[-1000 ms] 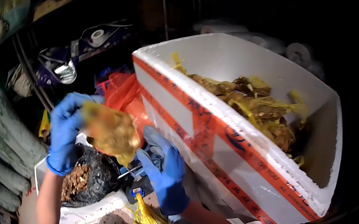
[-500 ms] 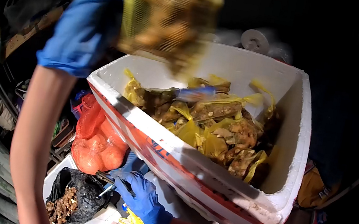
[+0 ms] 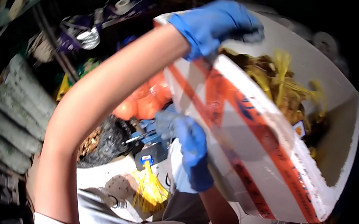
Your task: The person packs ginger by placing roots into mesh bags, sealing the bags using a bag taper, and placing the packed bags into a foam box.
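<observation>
My left hand [image 3: 224, 27], in a blue glove, reaches over the near rim of a white foam box [image 3: 242, 132] with orange tape. Its fingers stretch out over the opening, with no bag in them. Inside the box lie several yellow mesh bags [image 3: 280, 76] with brown, lumpy contents. My right hand [image 3: 192, 147], also blue-gloved, is lower down between the box and a small blue and dark device [image 3: 152, 148] with a metal rod. Its fingers point left and are smeared by motion, so I cannot tell if they hold anything.
A black plastic bag [image 3: 110, 143] with brown pieces stands left of the device. Yellow strips of netting [image 3: 150, 188] hang in front of it. Behind are orange-red net-bagged round items [image 3: 146, 99]. Stacked grey, ribbed forms [image 3: 21, 109] rise at the left.
The filled yellow mesh bag has left my left hand, which has moved right and down to the box. My right hand has shifted up and right. The view has turned left.
</observation>
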`<state>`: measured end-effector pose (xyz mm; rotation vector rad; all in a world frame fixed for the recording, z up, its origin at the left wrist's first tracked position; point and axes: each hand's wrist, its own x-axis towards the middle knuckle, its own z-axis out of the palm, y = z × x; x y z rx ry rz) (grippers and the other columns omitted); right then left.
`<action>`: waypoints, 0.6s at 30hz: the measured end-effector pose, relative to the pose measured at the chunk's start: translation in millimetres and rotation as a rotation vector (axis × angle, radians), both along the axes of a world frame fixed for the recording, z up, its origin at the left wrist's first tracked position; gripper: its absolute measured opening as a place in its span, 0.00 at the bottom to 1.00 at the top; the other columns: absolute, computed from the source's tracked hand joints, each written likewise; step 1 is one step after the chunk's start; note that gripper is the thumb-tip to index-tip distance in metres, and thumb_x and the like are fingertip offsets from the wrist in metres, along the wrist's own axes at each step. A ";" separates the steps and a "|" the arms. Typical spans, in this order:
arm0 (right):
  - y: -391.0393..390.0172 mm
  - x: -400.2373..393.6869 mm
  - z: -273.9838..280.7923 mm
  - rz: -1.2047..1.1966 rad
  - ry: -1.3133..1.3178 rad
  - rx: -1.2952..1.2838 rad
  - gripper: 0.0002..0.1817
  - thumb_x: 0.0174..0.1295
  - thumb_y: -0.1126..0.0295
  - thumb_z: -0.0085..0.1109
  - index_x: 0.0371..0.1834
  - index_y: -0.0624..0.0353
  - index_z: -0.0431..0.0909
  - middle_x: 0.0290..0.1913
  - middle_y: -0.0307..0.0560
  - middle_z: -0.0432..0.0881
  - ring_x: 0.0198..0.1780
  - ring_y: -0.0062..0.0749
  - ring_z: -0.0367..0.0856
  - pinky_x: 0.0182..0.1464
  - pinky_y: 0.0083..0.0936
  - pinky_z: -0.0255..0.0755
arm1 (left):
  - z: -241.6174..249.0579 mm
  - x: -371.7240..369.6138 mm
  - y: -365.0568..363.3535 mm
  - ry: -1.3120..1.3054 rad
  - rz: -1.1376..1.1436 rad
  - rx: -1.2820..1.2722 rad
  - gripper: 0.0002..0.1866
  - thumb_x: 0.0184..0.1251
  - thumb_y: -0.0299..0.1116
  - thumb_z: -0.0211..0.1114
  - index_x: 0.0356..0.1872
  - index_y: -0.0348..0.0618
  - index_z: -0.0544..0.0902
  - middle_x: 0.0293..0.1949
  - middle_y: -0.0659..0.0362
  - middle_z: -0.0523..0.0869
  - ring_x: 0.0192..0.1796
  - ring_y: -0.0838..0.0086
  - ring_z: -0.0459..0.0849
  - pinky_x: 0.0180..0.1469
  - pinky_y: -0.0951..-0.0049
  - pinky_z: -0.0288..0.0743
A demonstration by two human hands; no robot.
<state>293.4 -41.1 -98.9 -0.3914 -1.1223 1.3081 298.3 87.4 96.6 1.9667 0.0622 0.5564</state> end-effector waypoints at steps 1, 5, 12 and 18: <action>6.4 -8.0 11.0 0.078 0.108 -0.102 0.24 0.62 0.56 0.40 0.54 0.63 0.66 0.52 0.46 0.71 0.51 0.30 0.70 0.49 0.22 0.64 | 4.8 -29.1 -2.3 -0.005 0.041 -0.010 0.10 0.60 0.30 0.52 0.31 0.34 0.79 0.29 0.59 0.80 0.33 0.81 0.76 0.38 0.84 0.68; 23.6 -41.2 16.3 0.361 0.516 -0.187 0.48 0.47 0.28 0.34 0.66 0.50 0.48 0.66 0.47 0.51 0.64 0.37 0.52 0.63 0.39 0.43 | -13.8 -156.7 -29.4 -0.160 0.644 0.199 0.19 0.60 0.40 0.54 0.48 0.38 0.73 0.41 0.60 0.78 0.45 0.80 0.75 0.49 0.80 0.67; 63.5 -112.0 -6.9 0.646 0.573 -0.226 0.48 0.44 0.24 0.22 0.67 0.40 0.41 0.69 0.43 0.42 0.69 0.39 0.36 0.64 0.48 0.28 | -163.2 -281.7 -104.2 0.109 1.233 0.465 0.09 0.56 0.29 0.58 0.36 0.37 0.78 0.31 0.54 0.76 0.36 0.67 0.74 0.41 0.74 0.67; 80.9 -176.8 -32.2 0.323 0.078 -0.145 0.46 0.48 0.27 0.24 0.67 0.41 0.40 0.68 0.48 0.40 0.69 0.41 0.34 0.63 0.51 0.23 | -215.4 -283.3 -138.9 0.080 1.216 0.449 0.09 0.52 0.32 0.62 0.30 0.36 0.76 0.28 0.53 0.75 0.34 0.61 0.72 0.38 0.69 0.66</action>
